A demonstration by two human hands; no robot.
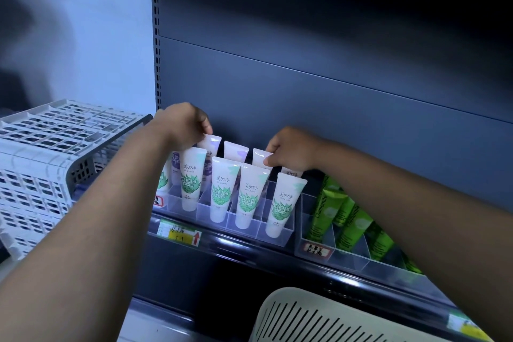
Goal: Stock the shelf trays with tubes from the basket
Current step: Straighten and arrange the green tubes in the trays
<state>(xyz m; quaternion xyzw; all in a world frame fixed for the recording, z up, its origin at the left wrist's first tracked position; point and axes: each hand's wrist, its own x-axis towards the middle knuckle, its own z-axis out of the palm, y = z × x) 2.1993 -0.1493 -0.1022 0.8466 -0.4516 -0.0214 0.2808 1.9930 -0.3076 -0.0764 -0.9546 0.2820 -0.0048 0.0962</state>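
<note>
A clear acrylic tray on the dark shelf holds several white tubes with green leaf print standing cap-down in its slots. Behind them stand white tubes with purple print. My left hand pinches the top edge of a back-row tube at the tray's left. My right hand pinches the top of another back-row tube toward the tray's right. The pale slotted basket sits below the shelf at the bottom of the view; its contents are hidden.
A second clear tray to the right holds several bright green tubes. A white lattice crate stands at the left beside the shelf upright. A yellow price label is fixed to the shelf's front rail.
</note>
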